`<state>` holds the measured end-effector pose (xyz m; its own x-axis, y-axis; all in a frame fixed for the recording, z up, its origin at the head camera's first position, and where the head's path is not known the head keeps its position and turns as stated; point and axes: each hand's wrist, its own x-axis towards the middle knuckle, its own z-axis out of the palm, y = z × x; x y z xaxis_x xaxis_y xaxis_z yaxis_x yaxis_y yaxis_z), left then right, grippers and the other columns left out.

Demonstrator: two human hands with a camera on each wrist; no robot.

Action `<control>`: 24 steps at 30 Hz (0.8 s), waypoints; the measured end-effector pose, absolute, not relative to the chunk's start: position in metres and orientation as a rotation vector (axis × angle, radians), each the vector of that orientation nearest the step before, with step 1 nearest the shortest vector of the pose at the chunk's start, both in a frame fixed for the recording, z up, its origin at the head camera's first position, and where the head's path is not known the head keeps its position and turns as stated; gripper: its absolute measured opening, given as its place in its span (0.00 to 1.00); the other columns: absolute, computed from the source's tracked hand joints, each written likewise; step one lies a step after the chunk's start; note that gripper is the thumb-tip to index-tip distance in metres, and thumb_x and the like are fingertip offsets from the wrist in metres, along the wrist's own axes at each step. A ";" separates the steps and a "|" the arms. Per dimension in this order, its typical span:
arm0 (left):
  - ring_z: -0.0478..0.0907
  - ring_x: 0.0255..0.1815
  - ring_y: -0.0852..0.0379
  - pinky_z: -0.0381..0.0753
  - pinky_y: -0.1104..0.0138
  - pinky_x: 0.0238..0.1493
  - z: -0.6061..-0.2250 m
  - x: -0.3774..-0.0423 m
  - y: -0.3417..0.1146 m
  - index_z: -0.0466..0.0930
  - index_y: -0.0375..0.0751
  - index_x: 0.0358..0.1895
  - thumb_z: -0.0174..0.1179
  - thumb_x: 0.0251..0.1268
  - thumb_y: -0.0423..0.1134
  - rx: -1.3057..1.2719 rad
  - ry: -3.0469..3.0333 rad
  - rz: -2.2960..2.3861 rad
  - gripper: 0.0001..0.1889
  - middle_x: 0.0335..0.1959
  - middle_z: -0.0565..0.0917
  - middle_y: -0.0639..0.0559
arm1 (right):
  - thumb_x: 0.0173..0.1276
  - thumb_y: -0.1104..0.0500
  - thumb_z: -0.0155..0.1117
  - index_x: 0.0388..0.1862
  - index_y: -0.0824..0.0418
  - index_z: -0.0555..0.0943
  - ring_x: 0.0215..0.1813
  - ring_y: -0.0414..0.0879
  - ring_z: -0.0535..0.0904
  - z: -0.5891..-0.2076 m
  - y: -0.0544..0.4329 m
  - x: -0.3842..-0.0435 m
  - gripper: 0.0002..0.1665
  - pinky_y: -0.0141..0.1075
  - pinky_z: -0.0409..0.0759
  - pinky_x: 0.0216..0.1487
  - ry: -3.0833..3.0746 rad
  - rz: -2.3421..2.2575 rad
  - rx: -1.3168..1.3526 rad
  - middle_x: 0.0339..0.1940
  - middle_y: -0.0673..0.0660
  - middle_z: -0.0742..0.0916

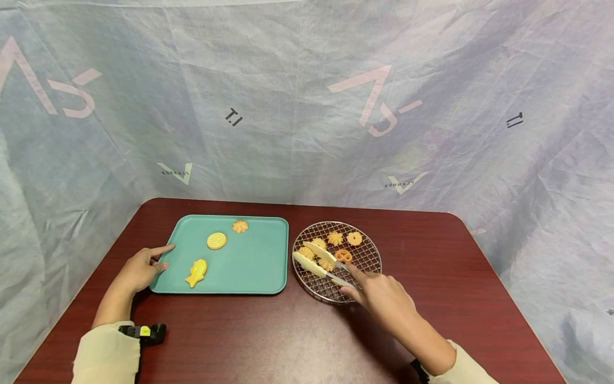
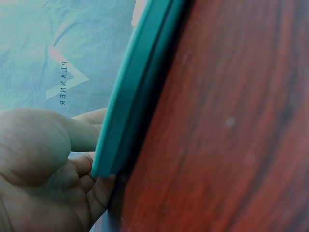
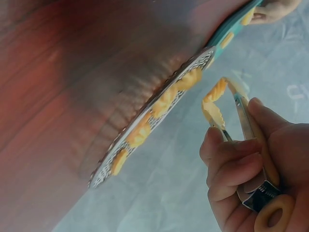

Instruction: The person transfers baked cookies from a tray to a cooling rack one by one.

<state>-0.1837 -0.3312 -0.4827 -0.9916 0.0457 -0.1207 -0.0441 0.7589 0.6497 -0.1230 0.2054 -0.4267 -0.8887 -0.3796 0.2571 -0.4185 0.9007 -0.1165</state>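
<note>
In the head view my right hand [image 1: 386, 298] grips a pair of tongs [image 3: 247, 128] over the round wire rack [image 1: 369, 264]. Between the cream tong tips is a ridged, golden cookie [image 3: 216, 91], raised off the rack in the right wrist view. Several flower-shaped cookies [image 1: 334, 238] and a pretzel [image 1: 343, 256] lie on the mesh. My left hand [image 1: 140, 269] holds the left edge of the teal tray [image 1: 249, 266], thumb over the rim. On that tray rest a fish-shaped cookie [image 1: 196, 272], a round yellow cookie [image 1: 217, 240] and a flower-shaped cookie [image 1: 240, 226].
Tray and rack stand side by side on a dark red wooden table [image 1: 230, 336], with a narrow gap between them. Behind the table hangs a pale printed cloth [image 1: 288, 106], which also closes off both sides.
</note>
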 end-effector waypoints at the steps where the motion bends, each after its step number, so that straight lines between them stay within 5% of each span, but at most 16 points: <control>1: 0.66 0.30 0.50 0.68 0.63 0.29 -0.482 -0.184 -0.331 0.65 0.29 0.76 0.55 0.78 0.28 0.002 2.825 1.048 0.27 0.27 0.71 0.45 | 0.70 0.41 0.70 0.69 0.52 0.81 0.31 0.59 0.88 -0.426 0.207 -0.123 0.32 0.49 0.83 0.28 -2.845 0.252 0.594 0.36 0.61 0.91; 24: 0.67 0.31 0.49 0.69 0.61 0.31 -0.479 -0.182 -0.330 0.65 0.29 0.76 0.55 0.78 0.29 0.002 2.835 1.048 0.27 0.31 0.72 0.42 | 0.70 0.43 0.71 0.66 0.54 0.83 0.26 0.56 0.84 -0.421 0.250 -0.115 0.29 0.49 0.78 0.23 -2.877 0.226 0.457 0.26 0.53 0.86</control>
<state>-0.1824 -0.3297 -0.4791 -0.9929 0.0427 -0.1108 -0.0397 0.7603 0.6483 -0.1152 0.2496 -0.4208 -0.9276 -0.2876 0.2384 -0.3212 0.9398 -0.1162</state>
